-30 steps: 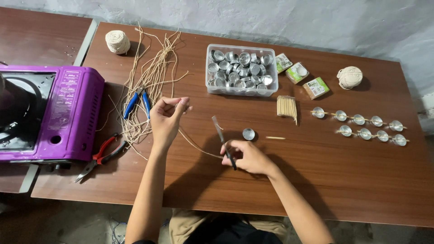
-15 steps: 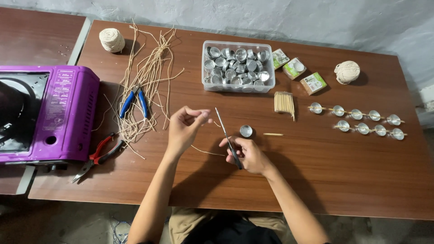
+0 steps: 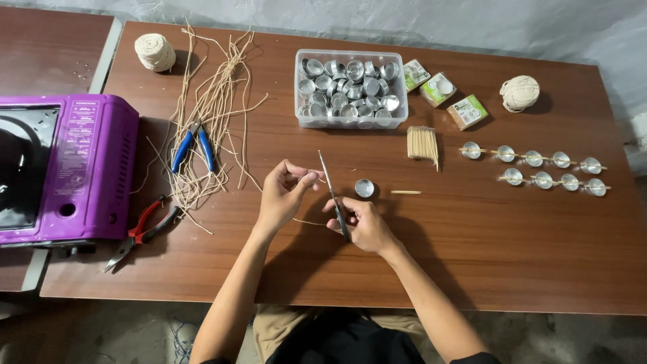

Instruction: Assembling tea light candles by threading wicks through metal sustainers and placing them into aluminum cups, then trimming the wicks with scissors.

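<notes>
Wick strand (image 3: 311, 222) is pinched taut at its end by the left hand (image 3: 283, 195), so it meets the scissors (image 3: 335, 197) gripped in the right hand (image 3: 360, 222), just beside. Small metal cup (image 3: 364, 188) lies just beyond the right hand on the worktop (image 3: 472, 256).

three small green-white packets (image 3: 441, 91) right of clear tub (image 3: 350, 121); white label (image 3: 77, 138) on purple stove (image 3: 87, 168).

Bare worktop (image 3: 512, 256) right of and below the right hand (image 3: 360, 222): open passage. Blocked just ahead by a small metal cup (image 3: 364, 188) and a loose stick (image 3: 405, 193). Farther ahead, a clear tub (image 3: 350, 120) of cups and a stick bundle (image 3: 422, 142). To the left, tangled cords (image 3: 209, 114), blue pliers (image 3: 193, 146), red pliers (image 3: 141, 231), purple stove (image 3: 64, 168). Far right, 2 skewered cup rows (image 3: 546, 168).
</notes>
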